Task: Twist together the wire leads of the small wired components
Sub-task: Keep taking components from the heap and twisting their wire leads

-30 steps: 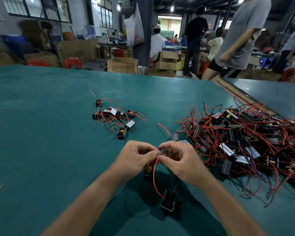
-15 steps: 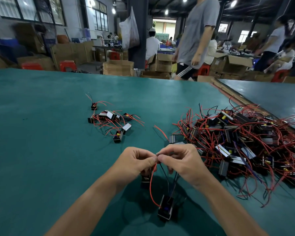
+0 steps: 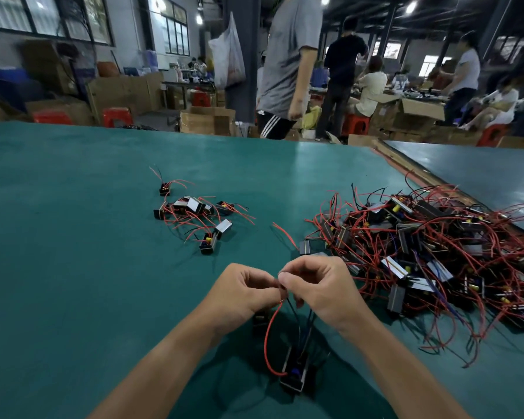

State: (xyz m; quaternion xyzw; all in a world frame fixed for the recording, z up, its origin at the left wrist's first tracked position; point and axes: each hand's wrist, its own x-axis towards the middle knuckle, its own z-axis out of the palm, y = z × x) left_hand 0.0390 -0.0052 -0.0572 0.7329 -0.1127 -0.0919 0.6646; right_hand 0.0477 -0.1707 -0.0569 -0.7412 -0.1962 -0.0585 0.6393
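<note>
A small black wired component point(image 3: 294, 373) hangs below my hands, just above the green table point(image 3: 73, 237). Its red lead point(image 3: 268, 334) and dark leads rise to my fingertips. My left hand point(image 3: 242, 290) and my right hand point(image 3: 318, 285) meet fingertip to fingertip and pinch the lead ends between thumbs and forefingers. A second black component point(image 3: 260, 320) shows partly under my left hand.
A big tangled pile of components with red wires point(image 3: 430, 255) lies to the right. A smaller group of several components point(image 3: 194, 216) lies ahead on the left. A person in grey point(image 3: 288, 65) stands past the table's far edge, among boxes and stools.
My hands stay together pinching the leads, with only small finger shifts. The person in grey has walked leftward behind the table.
</note>
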